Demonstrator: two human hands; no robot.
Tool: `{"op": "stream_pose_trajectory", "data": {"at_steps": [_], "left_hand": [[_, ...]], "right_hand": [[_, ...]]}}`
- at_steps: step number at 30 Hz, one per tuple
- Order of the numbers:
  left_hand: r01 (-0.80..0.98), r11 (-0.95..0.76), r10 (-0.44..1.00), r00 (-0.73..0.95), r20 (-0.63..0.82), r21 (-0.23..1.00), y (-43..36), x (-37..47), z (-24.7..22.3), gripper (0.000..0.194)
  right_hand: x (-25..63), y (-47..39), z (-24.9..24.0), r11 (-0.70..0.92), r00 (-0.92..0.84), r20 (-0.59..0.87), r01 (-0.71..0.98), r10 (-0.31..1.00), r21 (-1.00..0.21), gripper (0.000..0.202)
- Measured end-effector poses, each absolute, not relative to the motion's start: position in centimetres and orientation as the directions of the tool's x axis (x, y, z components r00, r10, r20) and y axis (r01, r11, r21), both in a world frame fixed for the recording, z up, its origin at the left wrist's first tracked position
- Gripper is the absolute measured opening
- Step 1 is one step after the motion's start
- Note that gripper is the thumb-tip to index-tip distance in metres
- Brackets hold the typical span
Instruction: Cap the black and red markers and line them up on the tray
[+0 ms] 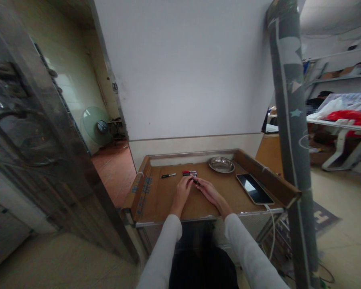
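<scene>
My left hand (183,192) and my right hand (211,192) meet over the middle of the cardboard-lined tray table. Between their fingertips is a small black marker-like pen (195,182), gripped from both sides; its far end is partly hidden by the fingers. Just beyond my hands lie a red pen (189,172) and a black pen (186,174), side by side. Another black pen (167,176) with a silvery end rests alone to the left.
A round steel dish (221,165) stands at the back right of the cardboard surface (165,200). A phone (254,188) with a white cable lies at the right. Raised cardboard edges border the sides. A wrapped pillar (295,132) rises at right, a metal door (48,140) at left.
</scene>
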State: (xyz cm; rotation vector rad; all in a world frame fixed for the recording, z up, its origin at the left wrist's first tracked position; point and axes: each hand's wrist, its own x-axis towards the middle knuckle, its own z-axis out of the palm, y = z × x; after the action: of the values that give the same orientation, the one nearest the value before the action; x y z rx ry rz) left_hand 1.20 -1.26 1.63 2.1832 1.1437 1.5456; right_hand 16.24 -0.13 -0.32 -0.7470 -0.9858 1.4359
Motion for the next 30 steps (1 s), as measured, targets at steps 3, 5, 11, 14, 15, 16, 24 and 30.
{"op": "stream_pose_trajectory", "data": {"at_steps": [3,5,11,14,15,16,24,30], "left_hand": [[0.462,-0.642,0.713,0.064,0.699,0.612,-1.54,0.93,1.85,0.019],[0.45,-0.627,0.71,-0.004,0.704,0.636,-1.66,0.69,1.95,0.018],[0.433,-0.656,0.694,0.025,0.719,0.618,-1.73,0.63,2.01,0.02],[0.448,-0.699,0.675,0.157,0.721,0.557,-1.93,0.89,2.03,0.021],[0.464,-0.688,0.677,0.134,0.723,0.558,-1.99,0.97,2.04,0.022],[0.477,-0.679,0.68,0.12,0.724,0.559,-2.02,1.05,2.04,0.023],[0.471,-0.716,0.655,0.198,0.729,0.516,-1.98,1.27,2.02,0.026],[0.476,-0.666,0.672,0.049,0.739,0.574,-1.96,0.99,2.33,0.026]], "right_hand": [[16.13,-0.17,-0.12,0.056,-0.087,0.109,-0.47,0.99,-0.881,0.021],[16.08,-0.22,0.04,0.066,-0.073,0.116,-0.486,0.991,-0.872,0.02],[16.03,-0.35,0.07,0.073,-0.082,0.129,-0.488,0.988,-0.87,0.021],[16.07,-0.27,-0.22,0.078,-0.09,0.137,-0.481,0.986,-0.873,0.022],[16.09,-0.21,-0.32,0.075,-0.094,0.136,-0.479,0.986,-0.875,0.022],[16.13,-0.14,-0.4,0.072,-0.097,0.134,-0.477,0.986,-0.876,0.022],[16.45,0.28,-0.62,0.055,-0.06,0.092,-0.457,0.994,-0.888,0.025],[16.56,0.37,-0.69,0.035,-0.081,0.082,-0.459,0.993,-0.887,0.027]]}}
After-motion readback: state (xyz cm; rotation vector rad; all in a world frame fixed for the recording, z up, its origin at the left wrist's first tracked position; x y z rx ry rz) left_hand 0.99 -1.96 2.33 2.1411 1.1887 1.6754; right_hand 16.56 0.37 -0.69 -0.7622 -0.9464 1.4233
